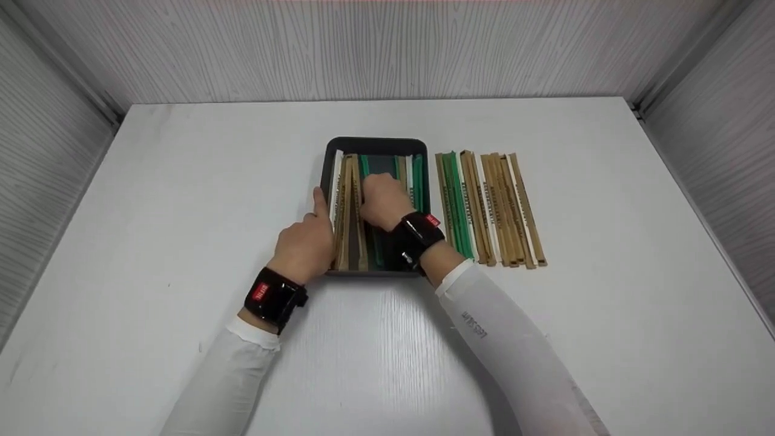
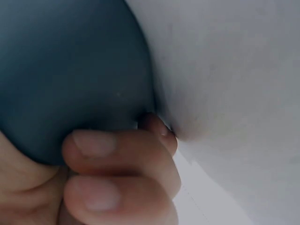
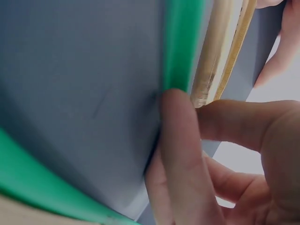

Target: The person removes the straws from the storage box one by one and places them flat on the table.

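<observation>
Gripping the left wall of the black rectangular tray [image 1: 378, 145]: left hand [image 1: 304, 247], fingers curled at the edge. Inside, left to right: a slim white strip [image 1: 337, 172]; slim brown strips [image 1: 347, 206], slightly fanned; a slim glossy green strip [image 3: 183, 47], pinched between thumb and finger of the right hand [image 1: 384, 200]; mixed green, brown and white strips [image 1: 418, 175] by the right wall. Right of tray, on the white worktop [image 1: 605, 212]: a row of brown, green and white strips [image 1: 476, 206].

Left hand [image 1: 306, 243] gripping, right hand [image 1: 385, 201] pinching
</observation>
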`<state>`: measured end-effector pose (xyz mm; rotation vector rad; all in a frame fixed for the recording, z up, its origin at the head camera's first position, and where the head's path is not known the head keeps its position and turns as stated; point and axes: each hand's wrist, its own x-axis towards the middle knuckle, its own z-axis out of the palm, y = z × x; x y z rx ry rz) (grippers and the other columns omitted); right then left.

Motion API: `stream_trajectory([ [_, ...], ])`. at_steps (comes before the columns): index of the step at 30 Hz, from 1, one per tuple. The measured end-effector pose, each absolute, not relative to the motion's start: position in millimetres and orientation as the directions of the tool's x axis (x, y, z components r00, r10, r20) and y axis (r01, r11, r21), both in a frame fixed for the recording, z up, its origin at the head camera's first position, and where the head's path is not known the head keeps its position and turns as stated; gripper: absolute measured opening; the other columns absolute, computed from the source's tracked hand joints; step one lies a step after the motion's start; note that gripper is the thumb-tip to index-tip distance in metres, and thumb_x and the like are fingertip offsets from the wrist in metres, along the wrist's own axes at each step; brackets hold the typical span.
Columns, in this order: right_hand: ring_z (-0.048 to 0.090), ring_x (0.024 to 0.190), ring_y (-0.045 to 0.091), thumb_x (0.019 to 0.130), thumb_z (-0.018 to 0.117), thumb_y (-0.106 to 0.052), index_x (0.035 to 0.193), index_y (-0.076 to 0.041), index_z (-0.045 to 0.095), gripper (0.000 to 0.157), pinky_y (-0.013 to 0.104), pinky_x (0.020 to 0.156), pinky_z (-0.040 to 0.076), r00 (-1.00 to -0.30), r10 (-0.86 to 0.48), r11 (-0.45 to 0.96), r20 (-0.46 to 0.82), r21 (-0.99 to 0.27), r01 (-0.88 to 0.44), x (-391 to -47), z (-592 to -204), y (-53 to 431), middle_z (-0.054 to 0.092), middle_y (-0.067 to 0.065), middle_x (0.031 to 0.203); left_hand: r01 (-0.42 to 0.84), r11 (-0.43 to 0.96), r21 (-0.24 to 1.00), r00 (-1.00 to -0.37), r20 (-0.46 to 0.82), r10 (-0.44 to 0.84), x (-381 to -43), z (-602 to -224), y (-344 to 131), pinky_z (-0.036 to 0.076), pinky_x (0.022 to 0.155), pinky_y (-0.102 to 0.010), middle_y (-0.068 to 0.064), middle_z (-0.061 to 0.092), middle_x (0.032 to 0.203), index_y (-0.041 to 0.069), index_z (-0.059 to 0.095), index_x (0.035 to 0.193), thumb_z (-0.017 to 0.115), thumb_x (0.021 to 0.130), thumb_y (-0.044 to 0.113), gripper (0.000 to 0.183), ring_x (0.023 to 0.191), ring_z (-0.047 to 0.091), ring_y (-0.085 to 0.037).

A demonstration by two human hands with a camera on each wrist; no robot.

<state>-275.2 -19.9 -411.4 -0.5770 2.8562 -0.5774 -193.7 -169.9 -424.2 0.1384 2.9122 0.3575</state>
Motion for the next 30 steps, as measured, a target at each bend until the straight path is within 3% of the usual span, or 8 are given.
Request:
stream_trajectory([
  [6, 0.062, 0.067, 0.021, 0.092, 0.064, -0.001, 0.092, -0.001, 0.064, 0.000, 0.031, 0.057, 0.049, -0.917, -0.370, 0.840, -0.145, -0.474, -0.264, -276, -411, -17, 0.068, 0.012, 0.084, 0.052, 0.966, 0.254, -0.972, -0.210, 0.107, -194, -425, -169, 0.054, 0.060, -0.046, -0.031, 0.065, 0.110, -0.013, -0.005, 0.160, 0.058, 0.096, 0.002, 0.091, 0.070, 0.064, -0.032],
  [9, 0.061, 0.065, 0.020, 0.093, 0.063, -0.003, 0.104, 0.001, 0.063, 0.011, 0.030, 0.056, 0.049, -0.917, -0.360, 0.830, -0.173, -0.507, -0.230, -276, -409, -14, 0.066, 0.010, 0.083, 0.064, 0.966, 0.251, -0.974, -0.196, 0.115, -194, -426, -169, 0.053, 0.058, -0.045, -0.031, 0.065, 0.107, -0.014, -0.004, 0.159, 0.057, 0.095, 0.001, 0.090, 0.068, 0.063, -0.031],
  [11, 0.061, 0.059, 0.018, 0.094, 0.062, -0.004, 0.090, -0.002, 0.064, 0.004, 0.028, 0.053, 0.047, -0.915, -0.364, 0.818, -0.176, -0.531, -0.223, -275, -407, -12, 0.064, 0.008, 0.075, 0.075, 0.967, 0.245, -0.976, -0.182, 0.121, -194, -426, -169, 0.053, 0.057, -0.045, -0.030, 0.065, 0.105, -0.015, -0.003, 0.159, 0.057, 0.096, 0.001, 0.089, 0.067, 0.062, -0.030],
  [14, 0.058, 0.048, 0.015, 0.093, 0.062, -0.004, 0.064, -0.011, 0.053, 0.032, 0.026, 0.047, 0.044, -0.913, -0.378, 0.793, -0.152, -0.562, -0.235, -274, -404, -8, 0.059, 0.004, 0.059, 0.082, 0.965, 0.248, -0.978, -0.169, 0.126, -193, -426, -169, 0.053, 0.057, -0.046, -0.031, 0.065, 0.104, -0.016, -0.002, 0.159, 0.056, 0.096, 0.001, 0.087, 0.066, 0.062, -0.031],
  [17, 0.053, 0.043, 0.013, 0.093, 0.062, -0.006, 0.059, -0.014, 0.047, 0.038, 0.025, 0.045, 0.042, -0.912, -0.396, 0.756, -0.110, -0.603, -0.256, -273, -398, -4, 0.053, 0.001, 0.053, 0.077, 0.963, 0.256, -0.978, -0.168, 0.123, -193, -426, -170, 0.054, 0.059, -0.047, -0.032, 0.065, 0.107, -0.015, -0.003, 0.159, 0.057, 0.096, 0.001, 0.088, 0.068, 0.064, -0.032],
  [21, 0.051, 0.045, 0.011, 0.095, 0.062, -0.009, 0.093, 0.000, 0.065, 0.010, 0.026, 0.047, 0.042, -0.913, -0.404, 0.688, -0.062, -0.678, -0.258, -268, -386, 2, 0.054, 0.000, 0.057, 0.077, 0.962, 0.261, -0.979, -0.164, 0.122, -193, -425, -170, 0.055, 0.061, -0.049, -0.034, 0.064, 0.109, -0.015, -0.003, 0.159, 0.058, 0.097, 0.001, 0.088, 0.069, 0.064, -0.033],
  [25, 0.052, 0.052, 0.012, 0.100, 0.060, -0.012, 0.142, 0.004, 0.052, 0.046, 0.027, 0.053, 0.042, -0.917, -0.398, 0.609, -0.009, -0.750, -0.257, -262, -372, 12, 0.060, 0.004, 0.071, 0.081, 0.961, 0.264, -0.979, -0.159, 0.126, -192, -425, -171, 0.055, 0.060, -0.049, -0.035, 0.064, 0.110, -0.016, -0.002, 0.159, 0.056, 0.098, 0.002, 0.086, 0.068, 0.064, -0.033],
  [30, 0.052, 0.065, 0.014, 0.105, 0.055, -0.012, 0.146, 0.001, 0.050, 0.044, 0.030, 0.066, 0.042, -0.921, -0.376, 0.528, 0.098, -0.795, -0.300, -254, -355, 30, 0.066, 0.011, 0.106, 0.070, 0.959, 0.274, -0.979, -0.166, 0.118, -193, -425, -170, 0.053, 0.058, -0.046, -0.036, 0.064, 0.113, -0.015, -0.002, 0.159, 0.055, 0.098, 0.000, 0.085, 0.066, 0.062, -0.032],
])
